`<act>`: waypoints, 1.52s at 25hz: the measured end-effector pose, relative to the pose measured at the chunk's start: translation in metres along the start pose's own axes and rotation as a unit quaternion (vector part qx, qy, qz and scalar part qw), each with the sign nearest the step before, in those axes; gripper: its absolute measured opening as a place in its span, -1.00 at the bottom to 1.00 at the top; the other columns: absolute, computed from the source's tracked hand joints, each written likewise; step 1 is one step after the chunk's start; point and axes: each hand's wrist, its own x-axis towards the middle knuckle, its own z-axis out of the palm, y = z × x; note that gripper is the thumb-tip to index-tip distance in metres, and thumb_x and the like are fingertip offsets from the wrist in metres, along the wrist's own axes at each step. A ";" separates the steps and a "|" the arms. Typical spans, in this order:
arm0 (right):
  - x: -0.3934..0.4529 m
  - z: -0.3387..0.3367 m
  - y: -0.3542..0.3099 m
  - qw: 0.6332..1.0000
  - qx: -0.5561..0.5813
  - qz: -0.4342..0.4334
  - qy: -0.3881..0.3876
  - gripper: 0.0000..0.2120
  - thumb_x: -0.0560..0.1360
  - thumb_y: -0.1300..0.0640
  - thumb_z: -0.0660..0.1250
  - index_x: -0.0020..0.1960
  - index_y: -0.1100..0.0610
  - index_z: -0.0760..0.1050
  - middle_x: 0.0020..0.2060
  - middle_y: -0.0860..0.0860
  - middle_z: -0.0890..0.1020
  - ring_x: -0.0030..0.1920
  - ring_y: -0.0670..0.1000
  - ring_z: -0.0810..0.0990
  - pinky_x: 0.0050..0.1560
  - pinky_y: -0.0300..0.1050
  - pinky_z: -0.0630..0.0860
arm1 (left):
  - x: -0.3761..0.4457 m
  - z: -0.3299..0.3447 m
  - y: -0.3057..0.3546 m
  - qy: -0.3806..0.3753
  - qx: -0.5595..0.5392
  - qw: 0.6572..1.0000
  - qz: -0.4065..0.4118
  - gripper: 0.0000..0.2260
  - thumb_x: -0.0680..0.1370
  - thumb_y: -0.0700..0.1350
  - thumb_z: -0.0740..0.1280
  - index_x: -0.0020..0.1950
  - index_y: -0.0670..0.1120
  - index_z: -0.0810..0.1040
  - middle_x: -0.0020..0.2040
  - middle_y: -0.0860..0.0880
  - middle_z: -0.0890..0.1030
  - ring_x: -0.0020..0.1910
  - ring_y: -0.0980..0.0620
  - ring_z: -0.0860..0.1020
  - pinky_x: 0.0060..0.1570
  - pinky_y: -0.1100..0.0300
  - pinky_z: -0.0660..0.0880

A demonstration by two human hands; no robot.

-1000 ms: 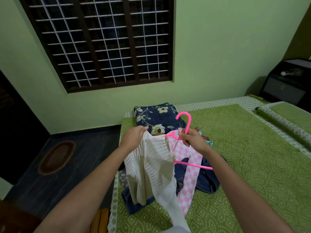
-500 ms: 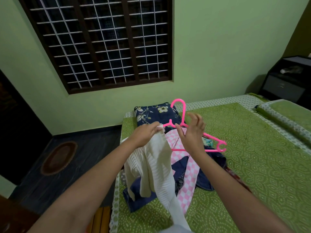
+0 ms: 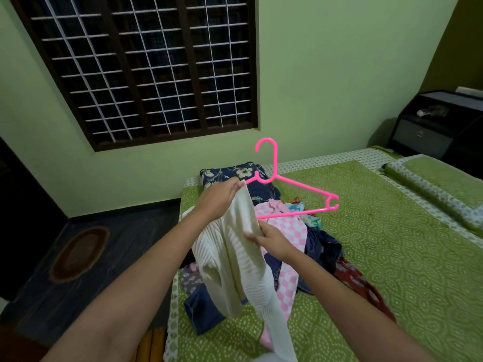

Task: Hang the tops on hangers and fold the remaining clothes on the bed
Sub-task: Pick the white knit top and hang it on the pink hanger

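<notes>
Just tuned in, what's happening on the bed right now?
A person is getting a white ribbed top onto a pink hanger. The left hand grips the top's upper edge together with the hanger's left end, holding the hanger upright above the bed. The right hand grips the top's fabric lower down. The top is not yet spread over the hanger. A pile of other clothes lies unfolded underneath, including a pink checked piece and dark blue ones.
</notes>
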 end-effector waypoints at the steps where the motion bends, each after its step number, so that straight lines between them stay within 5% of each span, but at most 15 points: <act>1: -0.006 -0.005 0.016 0.987 -0.130 0.061 -0.071 -0.61 0.53 -0.16 0.29 0.19 0.10 0.49 -0.02 -0.06 0.60 0.02 -0.03 0.58 0.10 -0.08 0.42 | -0.001 -0.003 -0.004 0.006 0.002 1.000 -0.001 -0.71 0.66 0.11 -0.04 -0.07 -0.02 0.33 -0.38 -0.03 0.43 -0.41 -0.06 0.42 -0.38 0.07 0.35; 4: -0.016 -0.044 0.068 0.885 -0.414 0.195 -0.089 -0.55 0.48 -0.21 0.25 0.27 0.02 0.41 0.10 -0.01 0.57 0.16 0.09 0.51 0.19 0.08 0.24 | -0.009 -0.009 -0.025 -0.009 0.014 1.000 -0.006 -0.69 0.67 0.08 -0.03 0.00 -0.08 0.38 -0.29 -0.07 0.49 -0.34 -0.07 0.48 -0.35 0.06 0.41; 9: -0.002 -0.118 0.101 0.874 -0.413 0.255 -0.012 -0.89 0.50 0.07 0.14 -0.14 -0.02 0.43 -0.04 -0.02 0.61 0.06 0.04 0.54 0.25 0.12 0.35 | -0.037 0.014 -0.052 -0.073 0.030 0.997 -0.008 -0.71 0.67 0.04 0.01 0.10 -0.12 0.40 -0.15 -0.21 0.58 -0.19 -0.19 0.54 -0.19 0.02 0.45; 11: -0.007 -0.125 0.075 0.874 -0.423 0.237 0.037 -0.82 0.53 0.15 0.19 -0.24 -0.01 0.44 -0.11 0.00 0.58 0.02 0.02 0.53 0.27 0.08 0.34 | -0.035 0.015 -0.055 -0.064 0.021 0.998 -0.007 -0.73 0.67 0.01 0.04 0.14 -0.15 0.41 -0.12 -0.24 0.59 -0.18 -0.22 0.54 -0.19 0.01 0.44; 15: -0.011 -0.138 0.051 0.860 -0.451 0.224 0.083 -0.81 0.51 0.15 0.26 0.04 0.07 0.62 -0.04 0.07 0.65 0.00 0.08 0.59 0.05 -0.09 0.42 | -0.023 0.002 -0.055 -0.045 0.031 0.998 0.014 -0.73 0.67 -0.01 0.03 0.12 -0.15 0.41 -0.25 -0.12 0.51 -0.32 -0.10 0.46 -0.30 0.07 0.39; 17: -0.016 -0.147 0.042 0.860 -0.436 0.247 0.097 -0.80 0.50 0.19 0.29 0.07 0.10 0.63 -0.11 0.10 0.63 -0.13 0.08 0.57 -0.12 -0.15 0.43 | -0.019 0.000 -0.052 -0.047 0.035 0.998 0.034 -0.72 0.67 0.04 -0.02 0.07 -0.11 0.38 -0.25 -0.11 0.53 -0.31 -0.09 0.50 -0.29 0.05 0.46; 22: -0.036 -0.159 0.025 0.845 -0.416 0.300 0.152 -0.82 0.52 0.23 0.30 0.09 0.17 0.60 -0.08 0.07 0.60 -0.10 0.07 0.58 -0.06 -0.09 0.52 | -0.007 0.004 -0.045 -0.055 -0.004 0.995 0.084 -0.68 0.63 0.13 -0.06 -0.04 -0.06 0.32 -0.27 -0.11 0.53 -0.31 -0.11 0.50 -0.36 0.09 0.35; 27: -0.066 -0.151 0.025 0.828 -0.384 0.344 0.222 -0.74 0.45 0.22 0.43 0.14 0.16 0.61 -0.04 0.10 0.61 -0.05 0.09 0.62 -0.07 -0.05 0.57 | -0.004 0.013 -0.024 -0.064 -0.009 0.991 0.121 -0.66 0.66 0.07 0.02 0.14 -0.15 0.41 -0.08 -0.20 0.61 -0.12 -0.16 0.59 -0.19 0.06 0.45; 34: -0.100 -0.147 0.020 0.855 -0.259 0.296 0.338 -0.72 0.30 0.15 0.58 -0.06 0.28 0.66 -0.17 0.15 0.68 -0.23 0.00 0.53 -0.24 -0.10 0.47 | -0.014 0.015 -0.020 -0.062 -0.033 0.987 0.145 -0.75 0.67 0.00 0.04 0.06 -0.16 0.36 -0.16 -0.19 0.58 -0.21 -0.16 0.55 -0.20 -0.02 0.48; 38: -0.113 -0.141 0.024 0.844 -0.228 0.326 0.359 -0.70 0.25 0.18 0.60 -0.08 0.29 0.66 -0.23 0.10 0.66 -0.28 -0.02 0.51 -0.09 0.00 0.61 | -0.019 0.022 -0.018 -0.071 -0.004 0.980 0.186 -0.76 0.66 0.03 0.03 -0.05 -0.12 0.26 -0.20 -0.21 0.55 -0.25 -0.17 0.54 -0.29 -0.02 0.46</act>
